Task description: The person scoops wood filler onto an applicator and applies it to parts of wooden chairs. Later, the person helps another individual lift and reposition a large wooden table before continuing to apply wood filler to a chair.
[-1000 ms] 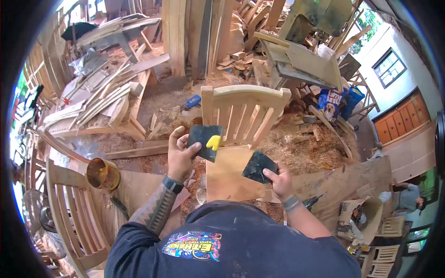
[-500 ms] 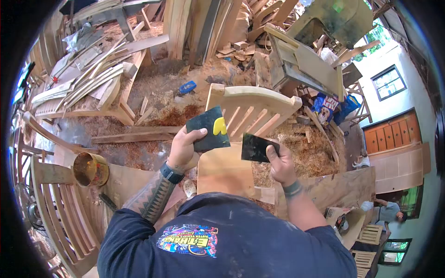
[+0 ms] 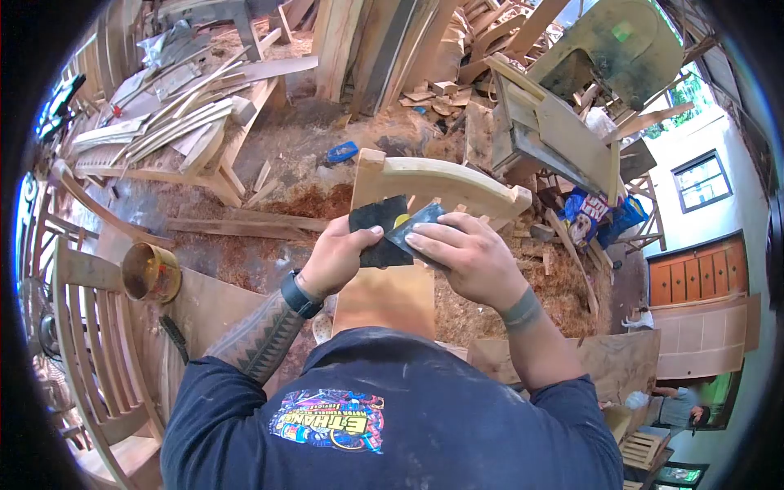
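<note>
Wooden chair back (image 3: 445, 175), curved. Right hand (image 3: 472, 257), clasped over dark right plate (image 3: 419, 219), tilted, one corner pointing left across left plate (image 3: 374, 214). Left hand (image 3: 333, 263), pinching left plate, dark, squarish. Yellow dab (image 3: 401, 220): on left plate, between hands, near both; long axis probably hidden by right plate.

Bright daylight glares at the window (image 3: 702, 181) and left edge, with fisheye bending toward black corners.
</note>
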The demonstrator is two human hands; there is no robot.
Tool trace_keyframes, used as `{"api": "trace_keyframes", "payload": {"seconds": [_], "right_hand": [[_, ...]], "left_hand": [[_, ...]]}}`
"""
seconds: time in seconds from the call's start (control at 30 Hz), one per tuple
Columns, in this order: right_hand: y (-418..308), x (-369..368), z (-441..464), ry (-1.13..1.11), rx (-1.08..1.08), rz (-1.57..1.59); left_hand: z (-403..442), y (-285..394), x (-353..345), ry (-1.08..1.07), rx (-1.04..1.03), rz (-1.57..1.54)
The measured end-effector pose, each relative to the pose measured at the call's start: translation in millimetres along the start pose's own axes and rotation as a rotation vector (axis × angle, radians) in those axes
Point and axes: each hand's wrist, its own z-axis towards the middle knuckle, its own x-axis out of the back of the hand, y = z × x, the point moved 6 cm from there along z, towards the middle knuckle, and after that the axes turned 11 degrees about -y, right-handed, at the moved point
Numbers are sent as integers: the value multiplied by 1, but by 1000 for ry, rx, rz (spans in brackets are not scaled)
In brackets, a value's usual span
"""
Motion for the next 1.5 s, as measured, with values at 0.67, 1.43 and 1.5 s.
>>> {"api": "trace_keyframes", "payload": {"seconds": [0.67,1.43,1.5], "right_hand": [[170,-31,120,-153,300,290],[136,-13,112,-282,-47,0],[141,-31,114,-220,-58,-36]], "left_hand": [[-64,6,54,549,-209,63],[-50,-33,80,439,-72,-48],[-41,-35,82,379,-54,-28]]}}
